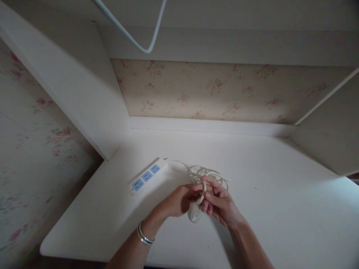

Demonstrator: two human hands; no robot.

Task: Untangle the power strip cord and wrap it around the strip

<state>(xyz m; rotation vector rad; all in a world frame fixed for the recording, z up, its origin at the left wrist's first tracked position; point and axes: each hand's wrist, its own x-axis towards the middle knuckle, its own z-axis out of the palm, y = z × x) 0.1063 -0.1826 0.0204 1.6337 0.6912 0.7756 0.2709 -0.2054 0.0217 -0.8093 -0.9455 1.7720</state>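
A white power strip [146,176] with three blue sockets lies slantwise on the white desk, left of my hands. From its far end a white cord [209,172] runs to the right into a loose coil. My right hand [220,200] pinches the cord close to its plug. The white plug [194,213] hangs below the fingers, between both hands. My left hand [181,200] is closed against the cord from the other side, its fingertips partly hidden behind the cord and plug. Two silver bangles [145,234] circle the left wrist.
The white desk [280,209] has a back ledge and upright panels on both sides. Overhead, a white shelf [224,45] spans the desk, and a pale bent cable [147,48] dangles from above. Floral wallpaper [196,91] covers the wall behind.
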